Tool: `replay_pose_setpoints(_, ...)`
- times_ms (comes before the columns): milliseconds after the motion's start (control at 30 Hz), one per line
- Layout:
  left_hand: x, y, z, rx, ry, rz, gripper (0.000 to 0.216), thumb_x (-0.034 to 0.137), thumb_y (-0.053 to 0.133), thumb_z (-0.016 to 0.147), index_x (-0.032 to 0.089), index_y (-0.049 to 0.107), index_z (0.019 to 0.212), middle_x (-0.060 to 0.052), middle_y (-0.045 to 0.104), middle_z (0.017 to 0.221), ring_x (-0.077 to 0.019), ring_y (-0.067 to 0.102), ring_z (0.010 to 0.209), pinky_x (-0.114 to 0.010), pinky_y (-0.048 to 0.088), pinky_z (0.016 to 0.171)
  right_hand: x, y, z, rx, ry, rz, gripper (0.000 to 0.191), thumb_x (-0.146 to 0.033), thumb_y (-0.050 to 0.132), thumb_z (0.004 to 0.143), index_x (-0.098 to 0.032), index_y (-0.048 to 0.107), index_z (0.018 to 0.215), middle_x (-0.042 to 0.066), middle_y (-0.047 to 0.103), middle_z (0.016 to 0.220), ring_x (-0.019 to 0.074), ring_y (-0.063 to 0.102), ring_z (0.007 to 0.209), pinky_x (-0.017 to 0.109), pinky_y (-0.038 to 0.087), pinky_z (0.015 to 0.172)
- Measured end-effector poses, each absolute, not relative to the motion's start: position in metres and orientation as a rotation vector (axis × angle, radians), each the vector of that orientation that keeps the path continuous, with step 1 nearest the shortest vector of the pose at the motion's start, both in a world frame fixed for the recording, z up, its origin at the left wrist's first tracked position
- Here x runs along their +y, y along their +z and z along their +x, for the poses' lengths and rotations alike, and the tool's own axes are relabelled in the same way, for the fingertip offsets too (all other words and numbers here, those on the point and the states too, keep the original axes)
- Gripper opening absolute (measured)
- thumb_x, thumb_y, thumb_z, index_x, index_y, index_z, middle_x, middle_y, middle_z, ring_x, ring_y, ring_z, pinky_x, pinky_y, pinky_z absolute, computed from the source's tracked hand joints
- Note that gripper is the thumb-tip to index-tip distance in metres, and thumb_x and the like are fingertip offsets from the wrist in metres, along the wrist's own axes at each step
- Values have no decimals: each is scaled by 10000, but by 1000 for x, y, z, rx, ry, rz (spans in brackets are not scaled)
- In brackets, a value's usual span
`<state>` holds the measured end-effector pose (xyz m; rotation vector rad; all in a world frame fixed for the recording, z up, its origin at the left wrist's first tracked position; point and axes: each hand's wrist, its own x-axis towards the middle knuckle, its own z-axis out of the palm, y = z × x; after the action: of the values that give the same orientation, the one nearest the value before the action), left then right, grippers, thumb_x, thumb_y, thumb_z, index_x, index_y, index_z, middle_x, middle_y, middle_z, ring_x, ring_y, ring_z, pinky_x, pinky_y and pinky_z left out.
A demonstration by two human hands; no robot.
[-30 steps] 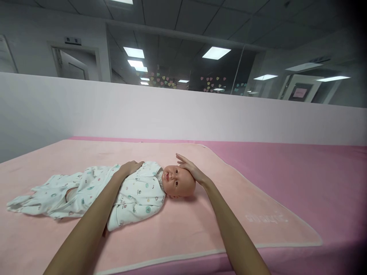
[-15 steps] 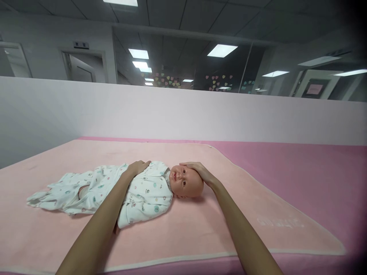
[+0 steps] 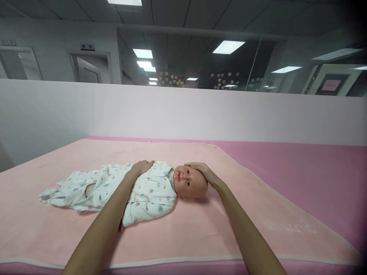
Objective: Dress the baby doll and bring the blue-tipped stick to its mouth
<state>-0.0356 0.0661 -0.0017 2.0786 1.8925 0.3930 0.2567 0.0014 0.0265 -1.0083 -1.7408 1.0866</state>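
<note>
A baby doll (image 3: 155,191) lies on its back across a peach blanket (image 3: 223,229), its bald head to the right and its legs to the left. It wears a white printed top and trousers (image 3: 109,179). My left hand (image 3: 142,167) rests flat on the doll's belly, fingers stretched out over the cloth. Against the far side and crown of the doll's head lies my right hand (image 3: 203,170), its fingers extended along the forehead. The palm side of each hand is hidden.
Under the blanket is a pink padded surface (image 3: 286,164). A low white wall (image 3: 183,110) runs along its back. Beyond stand a glass partition with heart stickers (image 3: 172,79) and a door (image 3: 88,70).
The whole view has shifted slightly, so the scene sits a little farther right. Both hands keep their places on the doll.
</note>
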Motion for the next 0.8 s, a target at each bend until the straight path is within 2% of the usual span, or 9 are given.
replay_pose_setpoints(300,65,-2,-35,1903,387,2087,687,638,165,751,185,615,1003,-120,601,1127,-293,562,999,-346,408,794,4,24,258,-1720,1077,-990,291,-369,520,725,-177,673,883,44,635,1031,234,535,1013,358,395,900)
replay_pose_setpoints(567,66,-2,-36,1879,377,2093,698,655,175,736,177,635,953,-128,605,1118,-305,561,1001,-360,403,814,6,20,260,-1662,1079,-1008,378,-347,540,728,-268,580,1095,1,490,1258,222,447,1146,352,377,946)
replay_pose_setpoints(700,66,-3,-37,1871,380,2107,692,656,164,738,192,633,947,-115,607,1118,-302,562,994,-363,405,810,5,21,258,-1667,1059,-995,350,-335,544,720,-262,606,1056,-1,521,1226,220,446,1146,352,351,970)
replay_pose_setpoints(800,66,-3,-37,1879,380,2103,688,655,169,738,194,627,962,-114,608,1116,-305,562,993,-371,406,807,2,24,257,-1692,1082,-990,297,-342,537,718,-224,655,963,21,594,1126,227,492,1092,355,361,954)
